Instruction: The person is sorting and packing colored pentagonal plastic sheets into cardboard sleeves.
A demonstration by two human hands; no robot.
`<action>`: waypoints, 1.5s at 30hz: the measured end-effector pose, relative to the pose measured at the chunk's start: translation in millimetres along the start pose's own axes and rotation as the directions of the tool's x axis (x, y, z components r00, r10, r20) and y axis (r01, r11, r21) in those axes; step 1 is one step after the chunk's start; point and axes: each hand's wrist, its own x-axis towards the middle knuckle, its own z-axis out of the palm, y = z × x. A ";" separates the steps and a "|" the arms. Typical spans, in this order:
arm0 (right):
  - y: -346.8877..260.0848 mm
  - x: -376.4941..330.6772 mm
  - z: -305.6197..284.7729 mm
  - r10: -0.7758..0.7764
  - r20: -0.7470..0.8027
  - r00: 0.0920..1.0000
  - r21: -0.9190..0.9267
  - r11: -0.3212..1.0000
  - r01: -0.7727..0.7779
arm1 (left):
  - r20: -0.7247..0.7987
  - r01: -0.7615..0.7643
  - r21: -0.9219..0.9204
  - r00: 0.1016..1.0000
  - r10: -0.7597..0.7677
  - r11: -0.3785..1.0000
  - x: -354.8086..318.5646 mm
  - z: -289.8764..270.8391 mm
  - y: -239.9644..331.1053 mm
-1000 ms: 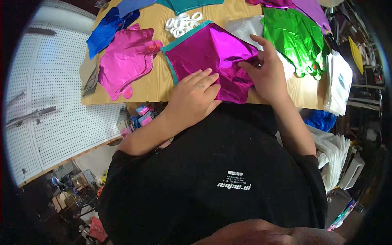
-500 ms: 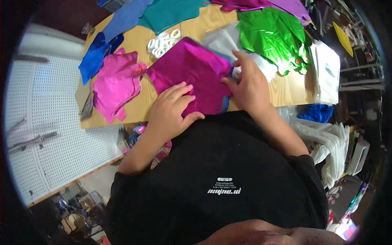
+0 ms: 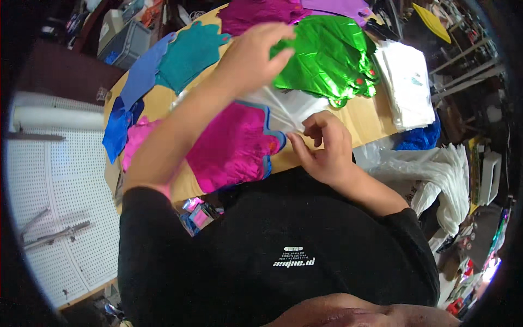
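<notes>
My right hand [image 3: 329, 147] is closed, its thumb and forefinger pinching the corner of a clear plastic bag [image 3: 289, 109]. Beside it lies a flat magenta foil balloon [image 3: 229, 144], blue along its scalloped edge, with a red spot near its right end. My left hand [image 3: 253, 60] is raised over the table, blurred, its fingers stretched out and thumb apart; I see nothing in it. Under and right of that hand a pile of green foil balloons [image 3: 327, 54] covers part of the bag. My left forearm hides part of the pink foil balloons [image 3: 139, 133].
Teal [image 3: 190, 57], light-blue [image 3: 143, 76] and dark-blue foil pieces [image 3: 115, 133] line the table's left side. Magenta [image 3: 256, 16] and purple ones [image 3: 338, 8] lie at the far edge. A stack of white packets [image 3: 406, 82] sits at the right, with plastic bags [image 3: 441, 180] hanging below.
My left hand has left the magenta foil and swung up and right toward the green pile. The magenta foil lies lower and more leftward; my right hand has let go and pinches the bag.
</notes>
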 end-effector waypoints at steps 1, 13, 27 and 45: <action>2.2 0.0 -7.5 -0.016 -0.034 0.999 -0.001 1.000 0.016 | -0.026 -0.076 0.048 0.997 0.077 0.996 30.9 19.3 -14.8; 21.7 25.6 -103.8 0.127 -0.122 0.984 -0.144 0.979 -0.144 | 0.557 -0.196 0.166 0.827 0.072 0.966 208.1 167.4 -116.5; 94.0 193.2 -168.8 0.229 0.081 0.970 -0.559 0.816 -0.146 | 0.208 -0.221 0.257 0.963 0.170 0.941 201.2 202.8 -154.6; 275.6 275.3 -105.7 0.421 0.591 0.688 -0.764 0.566 0.309 | 0.135 0.374 0.033 0.917 -0.374 0.927 223.4 203.7 -156.6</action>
